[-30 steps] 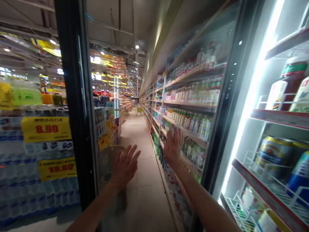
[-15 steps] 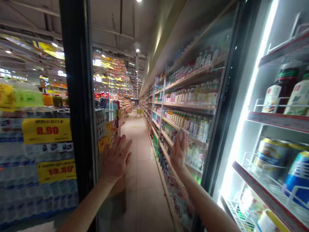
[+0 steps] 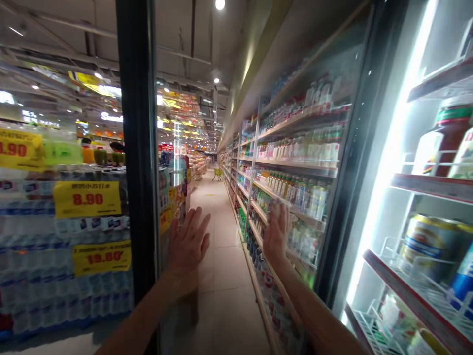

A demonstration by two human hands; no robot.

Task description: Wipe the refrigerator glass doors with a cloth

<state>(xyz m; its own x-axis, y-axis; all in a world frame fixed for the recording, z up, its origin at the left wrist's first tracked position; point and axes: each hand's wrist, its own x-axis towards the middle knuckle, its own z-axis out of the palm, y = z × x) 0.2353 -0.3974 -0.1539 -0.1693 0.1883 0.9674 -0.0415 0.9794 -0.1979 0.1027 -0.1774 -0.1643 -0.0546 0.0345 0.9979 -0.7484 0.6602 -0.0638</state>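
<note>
A glass door with a dark frame (image 3: 138, 148) stands swung out from a lit cooler. My left hand (image 3: 188, 246) is spread against the glass near the frame's left edge, fingers pointing up and holding nothing. Farther right, my right hand (image 3: 276, 234) is raised to the same glass, its fingers up and slightly blurred. What looks like a pale wad or cloth (image 3: 280, 206) lies between its fingers and the glass; its outline is hard to make out. Bottles on shelves show through or in the glass around both hands.
Cooler shelves (image 3: 428, 185) with bottles and cans are at the right. Stacked packs of bottles (image 3: 74, 301) with yellow price signs (image 3: 87, 199) stand at the left. A tiled aisle (image 3: 218, 217) runs back to a green cart (image 3: 217, 173).
The view has shifted so the door frame and shelves sit farther right. My left hand has moved slightly right in view; my right hand stays in about the same place on the glass.
</note>
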